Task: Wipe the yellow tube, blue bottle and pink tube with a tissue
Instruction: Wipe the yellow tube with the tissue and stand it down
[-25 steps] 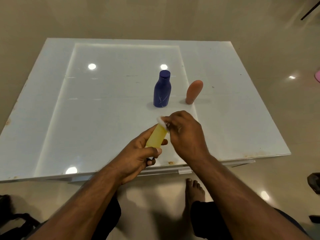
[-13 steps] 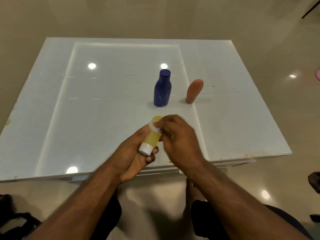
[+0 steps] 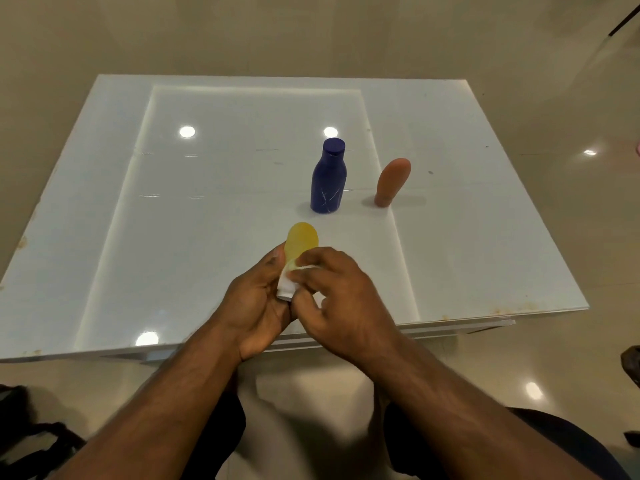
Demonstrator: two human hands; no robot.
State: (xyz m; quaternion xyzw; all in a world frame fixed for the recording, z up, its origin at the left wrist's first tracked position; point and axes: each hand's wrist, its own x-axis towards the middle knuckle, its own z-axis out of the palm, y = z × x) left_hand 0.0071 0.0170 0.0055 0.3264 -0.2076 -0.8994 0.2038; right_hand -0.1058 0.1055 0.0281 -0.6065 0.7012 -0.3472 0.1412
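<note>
My left hand [image 3: 254,306] grips the yellow tube [image 3: 300,241] over the near part of the white table, its flat end pointing away from me and its white cap down in my fingers. My right hand [image 3: 341,294] pinches a small white tissue [image 3: 286,284] against the tube's lower part near the cap. The blue bottle [image 3: 328,178] stands upright just beyond my hands. The pink tube [image 3: 392,181] stands on its cap to the right of the bottle, leaning slightly right.
The glossy white table [image 3: 194,220] reflects ceiling lights, and its near edge runs under my wrists. My knees and a bare foot are below it on the beige floor. A black strap [image 3: 31,441] lies at the lower left, dark objects at the right edge.
The tube has turned in my left hand so its flat end now faces away and upward. My right hand with the tissue slid down from the tube's far end toward the cap.
</note>
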